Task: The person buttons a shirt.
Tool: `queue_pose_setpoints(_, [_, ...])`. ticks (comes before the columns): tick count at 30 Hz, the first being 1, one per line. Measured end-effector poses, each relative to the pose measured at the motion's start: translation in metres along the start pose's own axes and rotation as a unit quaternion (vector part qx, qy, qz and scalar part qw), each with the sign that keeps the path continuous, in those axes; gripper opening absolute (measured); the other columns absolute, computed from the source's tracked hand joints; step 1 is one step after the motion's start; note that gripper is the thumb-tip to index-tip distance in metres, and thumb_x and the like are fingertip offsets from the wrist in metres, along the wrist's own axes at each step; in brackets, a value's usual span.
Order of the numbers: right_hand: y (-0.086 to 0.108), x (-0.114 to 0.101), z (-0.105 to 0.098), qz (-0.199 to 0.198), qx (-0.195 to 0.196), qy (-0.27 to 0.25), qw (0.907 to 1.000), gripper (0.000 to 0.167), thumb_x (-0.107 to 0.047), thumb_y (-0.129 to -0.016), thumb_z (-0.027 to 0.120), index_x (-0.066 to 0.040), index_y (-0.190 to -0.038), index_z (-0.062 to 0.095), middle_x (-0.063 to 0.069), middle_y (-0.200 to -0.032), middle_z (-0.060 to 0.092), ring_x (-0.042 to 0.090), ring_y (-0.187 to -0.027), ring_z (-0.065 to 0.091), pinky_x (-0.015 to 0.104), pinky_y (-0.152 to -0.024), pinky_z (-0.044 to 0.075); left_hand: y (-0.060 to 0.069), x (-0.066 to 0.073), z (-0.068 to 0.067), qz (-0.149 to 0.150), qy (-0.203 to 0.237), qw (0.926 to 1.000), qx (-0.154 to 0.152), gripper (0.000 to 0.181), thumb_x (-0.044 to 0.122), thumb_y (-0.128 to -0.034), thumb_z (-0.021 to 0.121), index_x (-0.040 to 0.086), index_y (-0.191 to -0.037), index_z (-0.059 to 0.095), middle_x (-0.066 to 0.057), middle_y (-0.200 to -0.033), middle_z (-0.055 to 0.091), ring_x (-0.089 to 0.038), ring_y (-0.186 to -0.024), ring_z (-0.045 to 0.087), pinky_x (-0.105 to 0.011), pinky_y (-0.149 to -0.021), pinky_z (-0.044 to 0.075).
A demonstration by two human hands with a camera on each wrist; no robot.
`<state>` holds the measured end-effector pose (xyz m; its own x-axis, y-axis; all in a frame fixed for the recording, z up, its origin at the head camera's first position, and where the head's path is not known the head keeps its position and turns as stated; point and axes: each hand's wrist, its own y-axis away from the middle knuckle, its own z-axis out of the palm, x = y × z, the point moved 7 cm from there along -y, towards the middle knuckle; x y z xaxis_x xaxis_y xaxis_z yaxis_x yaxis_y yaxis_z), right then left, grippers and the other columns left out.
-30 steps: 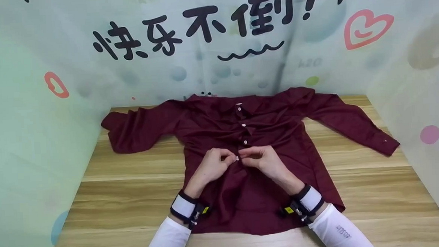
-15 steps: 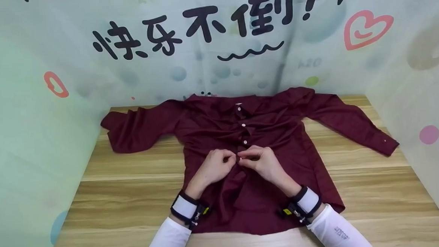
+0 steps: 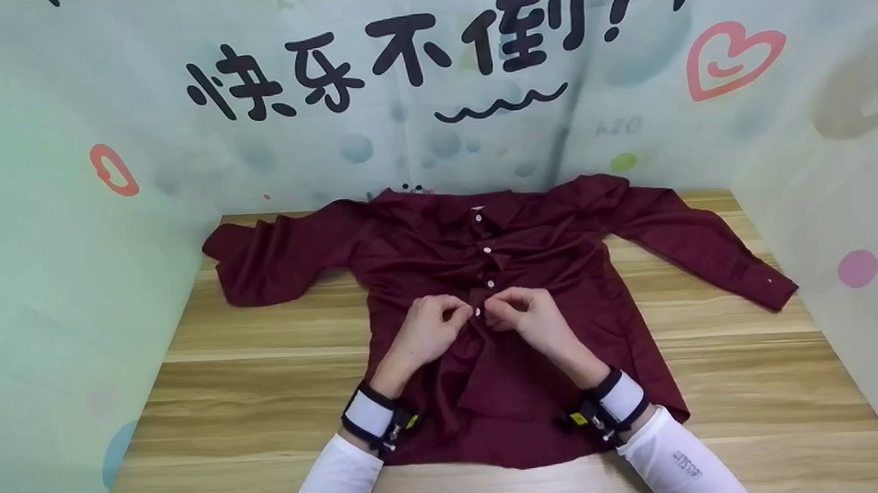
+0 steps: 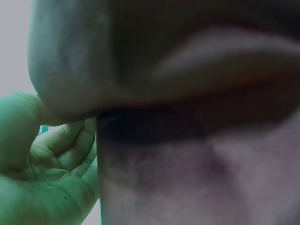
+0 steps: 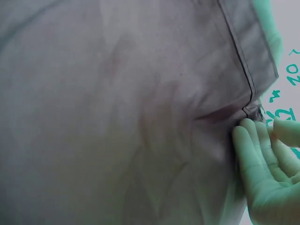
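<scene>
A dark maroon long-sleeved shirt [image 3: 551, 376] lies front up, its collar toward the back wall. White buttons run down its front placket. One button [image 3: 478, 312] shows between the fingertips of both hands. My left hand [image 3: 427, 331] pinches the placket just left of that button. On its right side my right hand [image 3: 531, 323] pinches the shirt front, thumb against the curled fingers. In the right wrist view the cloth [image 5: 140, 93] bunches at the right hand's fingertips [image 5: 246, 124]. Blurred cloth [image 4: 197, 178] fills much of the left wrist view and hides the fingertips there.
The shirt is spread on a wood-grain table [image 3: 251, 391]. One sleeve [image 3: 274, 259] is bent at the left; the other sleeve [image 3: 709, 243] stretches out to the right. Printed cloth walls [image 3: 344, 154] enclose the back and both sides.
The right hand first shifted left over the button, then drew back slightly right, so the button shows again between the hands. The left hand has barely moved. The lower front flap has shifted slightly.
</scene>
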<state>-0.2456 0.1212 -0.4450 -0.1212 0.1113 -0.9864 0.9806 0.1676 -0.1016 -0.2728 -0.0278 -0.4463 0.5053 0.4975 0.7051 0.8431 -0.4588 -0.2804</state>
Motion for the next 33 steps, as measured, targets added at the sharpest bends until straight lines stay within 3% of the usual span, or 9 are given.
queue_pose_setpoints(3, [-0.005, 0.017, -0.001, 0.044, -0.017, -0.008, 0.9989, 0.023, -0.008, -0.094, 0.061, 0.013, -0.099, 0.067, 0.025, -0.090, 0.067, 0.040, -0.084, 0.065, 0.047, -0.076, 0.054, 0.000, 0.001, 0.000, -0.003, -0.007, 1.0000, 0.004, 0.016, 0.018, -0.0925, 0.063, 0.008, -0.091, 0.075, 0.002, -0.084, 0.069, -0.011, -0.076, 0.062, -0.028, -0.071, 0.049])
queue_pose_setpoints(6, [-0.008, 0.031, 0.000, 0.062, -0.028, 0.004, 0.9977, 0.023, -0.011, -0.093, 0.063, 0.010, -0.100, 0.069, 0.020, -0.092, 0.068, 0.038, -0.086, 0.066, 0.047, -0.076, 0.054, 0.002, 0.004, 0.002, 0.003, -0.022, 0.9997, 0.009, 0.016, 0.018, -0.0924, 0.063, 0.008, -0.090, 0.075, 0.001, -0.083, 0.068, -0.012, -0.076, 0.062, -0.028, -0.070, 0.049])
queue_pose_setpoints(14, [-0.008, 0.035, 0.000, 0.029, -0.025, 0.024, 0.9990, 0.022, -0.016, -0.088, 0.070, 0.005, -0.093, 0.071, 0.013, -0.085, 0.068, 0.027, -0.077, 0.067, 0.040, -0.070, 0.056, 0.006, 0.014, 0.004, 0.032, -0.051, 0.9980, 0.018, 0.015, 0.016, -0.0919, 0.061, 0.009, -0.088, 0.074, 0.000, -0.082, 0.067, -0.016, -0.077, 0.063, -0.030, -0.069, 0.049])
queue_pose_setpoints(20, [-0.007, 0.036, 0.003, 0.020, -0.041, -0.023, 0.9987, 0.022, -0.016, -0.089, 0.070, 0.006, -0.092, 0.068, 0.013, -0.085, 0.068, 0.025, -0.079, 0.067, 0.039, -0.073, 0.055, 0.004, 0.010, 0.000, 0.010, 0.007, 0.9999, 0.006, 0.014, 0.012, -0.0890, 0.061, 0.010, -0.086, 0.075, 0.002, -0.083, 0.069, -0.011, -0.080, 0.064, -0.028, -0.073, 0.049])
queue_pose_setpoints(26, [-0.007, 0.038, 0.005, 0.034, -0.051, -0.072, 0.9955, 0.019, -0.013, -0.089, 0.069, 0.005, -0.091, 0.067, 0.011, -0.085, 0.067, 0.022, -0.079, 0.066, 0.039, -0.075, 0.054, 0.002, 0.000, 0.000, -0.040, 0.077, 0.9960, -0.019, 0.014, 0.014, -0.0877, 0.062, 0.010, -0.087, 0.076, 0.005, -0.086, 0.070, -0.010, -0.084, 0.063, -0.027, -0.078, 0.048])
queue_pose_setpoints(30, [-0.007, 0.042, 0.006, 0.042, -0.061, -0.105, 0.9918, 0.015, -0.011, -0.089, 0.068, 0.004, -0.090, 0.067, 0.010, -0.086, 0.067, 0.021, -0.077, 0.066, 0.041, -0.077, 0.054, 0.002, -0.005, 0.002, -0.064, 0.100, 0.9926, -0.026, 0.015, 0.014, -0.0869, 0.062, 0.010, -0.087, 0.076, 0.005, -0.086, 0.070, -0.010, -0.085, 0.062, -0.027, -0.079, 0.048])
queue_pose_setpoints(33, [-0.007, 0.043, 0.007, 0.046, -0.057, -0.108, 0.9914, 0.016, -0.011, -0.089, 0.069, 0.004, -0.090, 0.068, 0.011, -0.086, 0.068, 0.021, -0.077, 0.066, 0.042, -0.076, 0.054, 0.002, -0.007, 0.004, -0.065, 0.097, 0.9928, -0.027, 0.015, 0.014, -0.0868, 0.062, 0.010, -0.088, 0.076, 0.005, -0.086, 0.070, -0.009, -0.083, 0.061, -0.026, -0.077, 0.047])
